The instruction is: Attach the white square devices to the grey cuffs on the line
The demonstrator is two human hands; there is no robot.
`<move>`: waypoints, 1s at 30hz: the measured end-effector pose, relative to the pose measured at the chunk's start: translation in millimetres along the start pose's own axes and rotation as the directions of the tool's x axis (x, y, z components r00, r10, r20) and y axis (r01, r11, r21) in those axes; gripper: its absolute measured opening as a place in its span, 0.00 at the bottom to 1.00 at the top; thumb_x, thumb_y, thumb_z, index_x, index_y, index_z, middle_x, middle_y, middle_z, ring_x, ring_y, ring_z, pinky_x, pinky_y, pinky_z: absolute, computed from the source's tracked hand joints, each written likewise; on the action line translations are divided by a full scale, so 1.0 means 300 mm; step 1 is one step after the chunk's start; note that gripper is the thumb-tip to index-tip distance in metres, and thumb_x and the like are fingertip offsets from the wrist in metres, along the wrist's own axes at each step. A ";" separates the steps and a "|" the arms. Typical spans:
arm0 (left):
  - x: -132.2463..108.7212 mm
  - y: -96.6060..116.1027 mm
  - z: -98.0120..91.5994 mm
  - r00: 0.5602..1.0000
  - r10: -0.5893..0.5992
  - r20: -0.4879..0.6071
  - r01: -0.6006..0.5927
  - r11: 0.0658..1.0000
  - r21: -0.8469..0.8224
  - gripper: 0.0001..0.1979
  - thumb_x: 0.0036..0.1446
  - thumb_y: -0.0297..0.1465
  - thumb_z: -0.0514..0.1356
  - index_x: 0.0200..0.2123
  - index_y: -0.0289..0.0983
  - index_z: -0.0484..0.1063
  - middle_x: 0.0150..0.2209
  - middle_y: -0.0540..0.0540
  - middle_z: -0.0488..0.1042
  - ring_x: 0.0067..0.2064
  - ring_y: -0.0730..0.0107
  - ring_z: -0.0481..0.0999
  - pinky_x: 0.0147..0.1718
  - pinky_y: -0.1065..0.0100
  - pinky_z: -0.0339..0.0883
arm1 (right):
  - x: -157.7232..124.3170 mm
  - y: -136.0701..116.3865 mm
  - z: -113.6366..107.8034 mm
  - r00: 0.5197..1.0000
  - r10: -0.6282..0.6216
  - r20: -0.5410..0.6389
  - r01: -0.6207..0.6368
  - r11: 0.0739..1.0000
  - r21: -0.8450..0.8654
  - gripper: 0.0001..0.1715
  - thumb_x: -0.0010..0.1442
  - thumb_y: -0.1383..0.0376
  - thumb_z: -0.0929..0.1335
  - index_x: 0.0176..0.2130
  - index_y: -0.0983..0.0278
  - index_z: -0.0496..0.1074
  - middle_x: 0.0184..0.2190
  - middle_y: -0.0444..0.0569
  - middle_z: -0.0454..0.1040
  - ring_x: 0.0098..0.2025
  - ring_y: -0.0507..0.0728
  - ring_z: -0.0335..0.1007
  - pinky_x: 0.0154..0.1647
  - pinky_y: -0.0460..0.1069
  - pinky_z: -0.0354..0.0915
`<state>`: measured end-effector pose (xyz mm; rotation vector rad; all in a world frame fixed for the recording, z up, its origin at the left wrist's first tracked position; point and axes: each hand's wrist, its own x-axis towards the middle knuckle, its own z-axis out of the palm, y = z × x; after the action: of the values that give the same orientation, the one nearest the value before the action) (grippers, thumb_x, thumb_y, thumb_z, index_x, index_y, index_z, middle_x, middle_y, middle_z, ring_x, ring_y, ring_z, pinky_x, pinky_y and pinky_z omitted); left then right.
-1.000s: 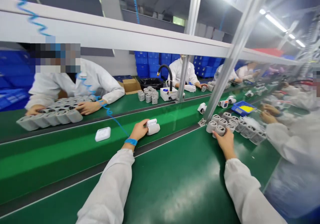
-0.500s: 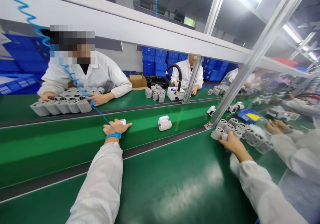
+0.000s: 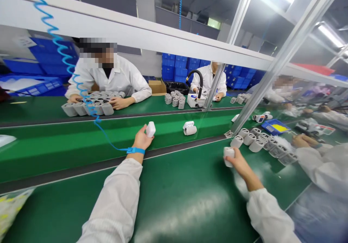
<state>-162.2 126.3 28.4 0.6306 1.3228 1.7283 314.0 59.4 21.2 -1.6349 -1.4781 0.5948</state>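
My left hand (image 3: 143, 138) grips a small white plastic device (image 3: 151, 129), lifted over the green conveyor belt (image 3: 165, 129). A blue wrist strap (image 3: 136, 150) with a coiled cord circles that wrist. My right hand (image 3: 237, 159) is closed round a light grey rolled cuff (image 3: 228, 151), held above the near green worktop (image 3: 185, 192). Just beyond it, several similar rolled cuffs (image 3: 249, 138) stand in rows. On the belt between my hands lies a white device with a rolled cuff (image 3: 189, 129).
A metal post (image 3: 261, 87) rises at the right beside a transparent panel. Across the belt, a co-worker (image 3: 108, 76) handles grouped cuffs (image 3: 89, 107). A blue tray (image 3: 275, 127) lies past the post. Near my left arm is a plastic bag (image 3: 13, 210).
My left hand has raised the white device off the belt and turned it. My right hand has drawn a rolled cuff out of the group, towards me and leftward. The view has shifted left.
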 end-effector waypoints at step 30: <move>-0.593 -0.172 0.062 0.861 0.216 0.460 -0.202 0.976 -0.080 0.26 0.56 0.38 0.65 0.55 0.33 0.71 0.53 0.37 0.76 0.52 0.54 0.77 0.52 0.59 0.71 | -0.248 -0.342 0.476 0.775 -0.096 0.625 -0.492 0.529 0.691 0.32 0.45 0.59 0.81 0.47 0.64 0.73 0.37 0.49 0.79 0.35 0.56 0.76 0.35 0.49 0.72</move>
<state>-39.4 -11.3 3.2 1.1300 0.9108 1.6195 127.2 21.2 14.6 -0.8302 -1.0481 1.8051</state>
